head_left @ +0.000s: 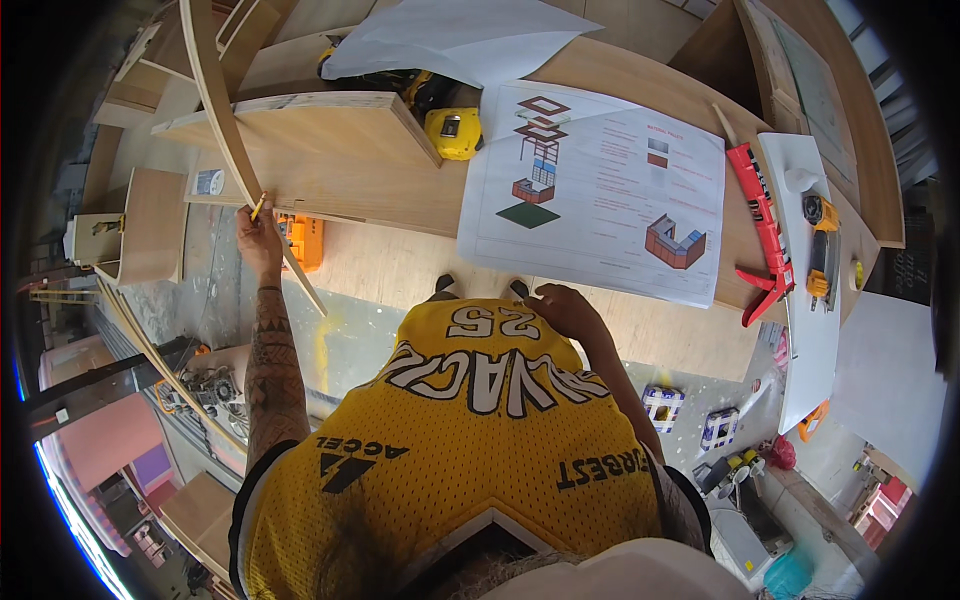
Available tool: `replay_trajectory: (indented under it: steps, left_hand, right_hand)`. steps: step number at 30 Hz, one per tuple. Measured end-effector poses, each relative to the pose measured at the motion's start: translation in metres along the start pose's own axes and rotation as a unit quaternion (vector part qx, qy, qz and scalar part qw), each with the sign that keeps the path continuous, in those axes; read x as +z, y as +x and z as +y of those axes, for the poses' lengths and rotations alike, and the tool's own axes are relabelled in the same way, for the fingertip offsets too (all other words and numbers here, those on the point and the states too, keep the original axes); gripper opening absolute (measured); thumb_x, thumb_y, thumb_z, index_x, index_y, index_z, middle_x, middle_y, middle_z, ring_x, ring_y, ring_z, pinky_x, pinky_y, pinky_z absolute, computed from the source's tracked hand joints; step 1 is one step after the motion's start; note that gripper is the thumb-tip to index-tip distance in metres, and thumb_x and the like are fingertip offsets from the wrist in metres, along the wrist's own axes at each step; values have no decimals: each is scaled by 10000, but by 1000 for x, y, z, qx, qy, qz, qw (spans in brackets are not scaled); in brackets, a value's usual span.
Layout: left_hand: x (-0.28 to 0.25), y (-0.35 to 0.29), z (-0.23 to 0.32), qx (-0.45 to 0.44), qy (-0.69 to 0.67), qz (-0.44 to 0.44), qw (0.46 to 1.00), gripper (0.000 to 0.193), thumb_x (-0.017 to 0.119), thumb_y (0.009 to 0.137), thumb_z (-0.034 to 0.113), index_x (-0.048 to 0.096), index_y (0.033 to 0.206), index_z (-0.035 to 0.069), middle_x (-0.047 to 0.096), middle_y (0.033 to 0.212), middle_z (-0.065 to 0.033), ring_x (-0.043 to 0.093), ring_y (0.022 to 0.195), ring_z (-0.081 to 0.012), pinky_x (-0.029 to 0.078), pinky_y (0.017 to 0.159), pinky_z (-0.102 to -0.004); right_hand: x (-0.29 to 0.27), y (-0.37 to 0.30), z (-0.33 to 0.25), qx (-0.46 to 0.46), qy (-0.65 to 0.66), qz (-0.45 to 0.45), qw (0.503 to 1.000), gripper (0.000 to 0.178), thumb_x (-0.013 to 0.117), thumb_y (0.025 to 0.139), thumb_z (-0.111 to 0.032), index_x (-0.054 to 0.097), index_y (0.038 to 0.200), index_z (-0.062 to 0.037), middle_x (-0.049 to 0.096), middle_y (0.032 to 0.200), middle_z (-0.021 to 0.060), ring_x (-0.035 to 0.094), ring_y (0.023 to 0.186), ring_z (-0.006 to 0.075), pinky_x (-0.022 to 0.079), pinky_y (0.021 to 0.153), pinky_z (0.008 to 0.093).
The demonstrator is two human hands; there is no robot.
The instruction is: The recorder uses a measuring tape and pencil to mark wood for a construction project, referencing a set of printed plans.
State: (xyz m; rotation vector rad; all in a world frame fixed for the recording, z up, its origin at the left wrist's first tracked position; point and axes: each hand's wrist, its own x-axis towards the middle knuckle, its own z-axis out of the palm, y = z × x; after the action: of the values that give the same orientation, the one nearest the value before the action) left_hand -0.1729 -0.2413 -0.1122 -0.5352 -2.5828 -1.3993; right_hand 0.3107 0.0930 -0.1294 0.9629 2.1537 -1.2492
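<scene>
A long, narrow wooden strip (222, 118) extends diagonally across the desk (385, 190) and past its near edge, a yellow pencil (258, 207) tilted over it.

My jersey (500, 455) is bright ylw mesh w/ tiny dk dots, blk/wht lettering and blk trim. My L forearm (277, 365) has dk geometric tattoo bands. The pencil (258, 207) is ylw, the wood strip (222, 120) lt tan, the desk (380, 203) warm tan w/ faint grain. The big printed sheet (600, 190) is wht w/ red, blue + grn drawings. I see a ylw/blk tool (455, 135), a red caulking gun (763, 225) w/ blk print, an orange case (305, 243). Floor (350, 345): grey w/ wht specks + a ylw streak.
</scene>
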Motion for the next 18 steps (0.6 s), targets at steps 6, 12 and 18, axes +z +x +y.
replay_trajectory:
  steps: [6, 12, 18]
  left_hand:
    - [-27, 3, -29, 10, -40, -14, 999, 216, 704, 1019, 226, 683, 1093, 24, 640, 852, -16, 535, 751, -101, 468, 676, -280]
    - [-141, 62, -93, 22, -1, -58, 998, 225, 707, 1010, 235, 673, 1062, 18, 609, 815, -25, 508, 723, -118, 449, 659, -294]
    - [-94, 24, -65, 31, -4, -79, 996, 224, 713, 1003, 233, 673, 1052, 18, 642, 888, -81, 560, 801, -182, 469, 734, -341]
  right_hand:
    - [7, -6, -112, -126, 173, -81, 974, 578, 646, 972, -486, 678, 1299, -10, 714, 1189, 194, 685, 1070, 279, 531, 933, 360]
    - [84, -16, -341, -84, 184, -200, 959, 558, 582, 1046, -437, 622, 1383, 6, 701, 1265, 143, 664, 1104, 203, 508, 990, 327]
    - [76, 5, -337, -241, 81, -160, 954, 617, 597, 1023, -493, 617, 1383, 8, 690, 1291, 188, 694, 1113, 273, 528, 972, 376]
